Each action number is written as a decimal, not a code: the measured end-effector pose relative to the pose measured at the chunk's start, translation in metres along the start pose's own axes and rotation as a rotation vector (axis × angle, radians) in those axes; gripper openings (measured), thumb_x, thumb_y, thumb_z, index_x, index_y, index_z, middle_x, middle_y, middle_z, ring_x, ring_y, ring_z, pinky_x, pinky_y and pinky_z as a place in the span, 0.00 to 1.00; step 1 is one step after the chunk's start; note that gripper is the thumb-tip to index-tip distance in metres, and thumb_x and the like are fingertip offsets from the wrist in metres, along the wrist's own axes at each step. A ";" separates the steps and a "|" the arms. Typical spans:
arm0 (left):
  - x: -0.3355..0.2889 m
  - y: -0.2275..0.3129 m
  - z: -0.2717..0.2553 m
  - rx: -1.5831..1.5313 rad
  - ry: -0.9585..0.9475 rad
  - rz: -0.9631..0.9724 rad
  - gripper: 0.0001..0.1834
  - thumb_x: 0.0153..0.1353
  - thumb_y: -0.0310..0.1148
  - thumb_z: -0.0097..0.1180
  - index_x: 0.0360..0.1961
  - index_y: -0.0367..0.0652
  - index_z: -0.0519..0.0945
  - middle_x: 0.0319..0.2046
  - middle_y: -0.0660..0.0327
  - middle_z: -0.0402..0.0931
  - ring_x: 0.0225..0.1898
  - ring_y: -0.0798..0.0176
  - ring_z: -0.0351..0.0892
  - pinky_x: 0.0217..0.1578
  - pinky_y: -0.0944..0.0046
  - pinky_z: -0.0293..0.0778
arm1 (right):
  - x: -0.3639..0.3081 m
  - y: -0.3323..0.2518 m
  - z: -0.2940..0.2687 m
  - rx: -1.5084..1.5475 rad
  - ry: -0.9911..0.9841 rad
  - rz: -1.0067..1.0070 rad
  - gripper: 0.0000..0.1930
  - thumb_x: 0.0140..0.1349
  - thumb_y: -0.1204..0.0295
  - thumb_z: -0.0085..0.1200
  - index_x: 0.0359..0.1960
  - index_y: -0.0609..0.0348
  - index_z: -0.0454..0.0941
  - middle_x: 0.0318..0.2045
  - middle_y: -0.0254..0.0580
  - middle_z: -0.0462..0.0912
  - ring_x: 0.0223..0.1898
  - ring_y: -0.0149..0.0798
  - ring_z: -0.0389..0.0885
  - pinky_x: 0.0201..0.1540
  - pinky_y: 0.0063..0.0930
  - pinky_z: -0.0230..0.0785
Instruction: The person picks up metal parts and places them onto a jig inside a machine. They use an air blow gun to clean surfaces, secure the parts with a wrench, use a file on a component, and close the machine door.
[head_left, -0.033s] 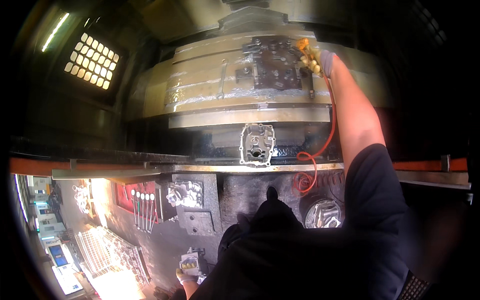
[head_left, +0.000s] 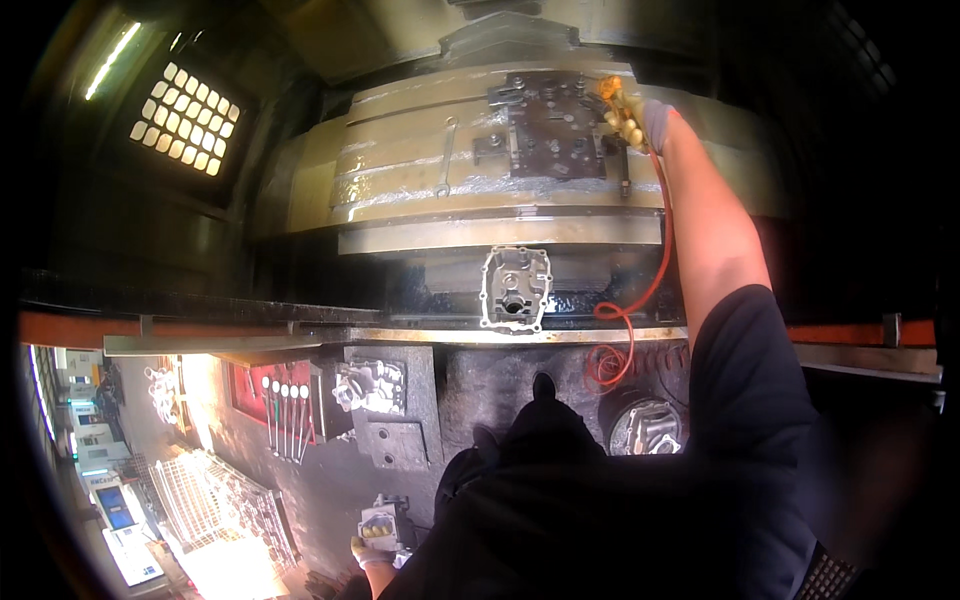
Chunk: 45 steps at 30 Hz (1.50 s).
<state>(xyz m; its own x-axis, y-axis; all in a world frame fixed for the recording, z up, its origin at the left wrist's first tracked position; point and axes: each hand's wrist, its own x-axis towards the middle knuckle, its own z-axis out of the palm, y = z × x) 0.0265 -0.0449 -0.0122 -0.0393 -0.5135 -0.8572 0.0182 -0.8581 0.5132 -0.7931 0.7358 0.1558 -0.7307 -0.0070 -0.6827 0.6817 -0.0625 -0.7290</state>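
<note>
From the head view, we are leaning into a machine. Our right hand (head_left: 632,118), in a yellow glove, is stretched to the far right of the dark clamping plate (head_left: 553,125) on the machine bed. Its fingers are closed around an orange nozzle (head_left: 609,88), whose orange coiled hose (head_left: 640,300) runs back along our arm and loops near the sill. The plate looks bare of any casting, so we judge it unloaded and now being cleaned, with loading still to come.

Our left hand (head_left: 375,545) hangs low at the near left, fingers wrapped around a small grey metal casting (head_left: 381,524), well apart from the plate. A second casting (head_left: 516,288) stands against the machine's front, just above the bright sill. Two more lie below: one (head_left: 371,386) on a dark block at the left, one (head_left: 647,428) round-rimmed at the right. A red tool rack (head_left: 282,398) hangs further left.
</note>
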 end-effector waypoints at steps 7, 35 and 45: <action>0.000 -0.004 -0.030 -0.070 -0.051 0.065 0.25 0.67 0.57 0.42 0.37 0.47 0.80 0.34 0.63 0.82 0.35 0.55 0.82 0.43 0.43 0.82 | -0.023 0.057 0.000 0.019 0.066 -0.152 0.30 0.77 0.40 0.34 0.40 0.52 0.81 0.22 0.24 0.76 0.12 0.18 0.57 0.11 0.15 0.47; 0.052 -0.003 -0.077 -0.113 -0.055 0.031 0.26 0.67 0.57 0.46 0.41 0.44 0.80 0.39 0.60 0.82 0.41 0.53 0.82 0.46 0.41 0.82 | -0.048 0.062 0.021 -0.076 0.044 -0.170 0.28 0.75 0.39 0.39 0.43 0.50 0.78 0.24 0.29 0.79 0.12 0.19 0.60 0.09 0.16 0.51; 0.110 0.028 -0.079 -0.017 -0.031 -0.063 0.24 0.67 0.59 0.50 0.39 0.49 0.80 0.35 0.64 0.82 0.36 0.57 0.83 0.45 0.44 0.83 | -0.178 0.234 0.193 -0.057 0.388 -0.195 0.27 0.71 0.41 0.49 0.53 0.51 0.78 0.29 0.33 0.80 0.15 0.28 0.67 0.13 0.27 0.59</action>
<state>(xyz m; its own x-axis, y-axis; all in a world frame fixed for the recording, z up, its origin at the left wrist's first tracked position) 0.1022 -0.1259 -0.0951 -0.0721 -0.4584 -0.8858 0.0312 -0.8887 0.4574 -0.5107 0.5295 0.1165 -0.7852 0.3752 -0.4926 0.5414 0.0299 -0.8402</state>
